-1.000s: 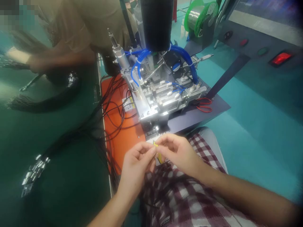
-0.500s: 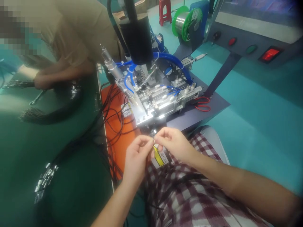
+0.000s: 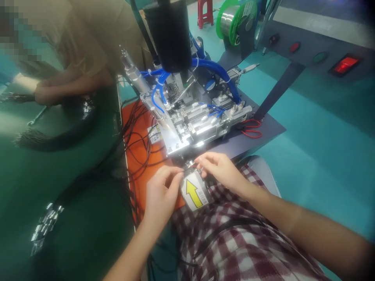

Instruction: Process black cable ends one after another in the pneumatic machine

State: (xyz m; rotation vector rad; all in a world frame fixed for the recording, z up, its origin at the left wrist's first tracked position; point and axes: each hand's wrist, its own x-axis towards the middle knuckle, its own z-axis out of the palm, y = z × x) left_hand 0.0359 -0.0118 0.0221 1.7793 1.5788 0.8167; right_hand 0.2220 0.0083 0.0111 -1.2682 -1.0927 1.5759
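A: Where's the thin reddish wire point(image 3: 192, 166)?

B: Between the two hands, in front of the machine's point(image 3: 205, 127) near edge, by the far end of the arrow label point(image 3: 193, 191).

A: How is it held?

B: The left hand point(image 3: 162, 191) has thumb and forefinger pinched together, seemingly on its left end; the right hand's point(image 3: 221, 168) fingertips look closed on the other.

A: What might go wrong?

B: Such a small pinch could let it slip or bend if either side loosens. Also, the black cables point(image 3: 146, 140) at left look tangled; a snag might tug the wire, if they're joined. I can't tell.
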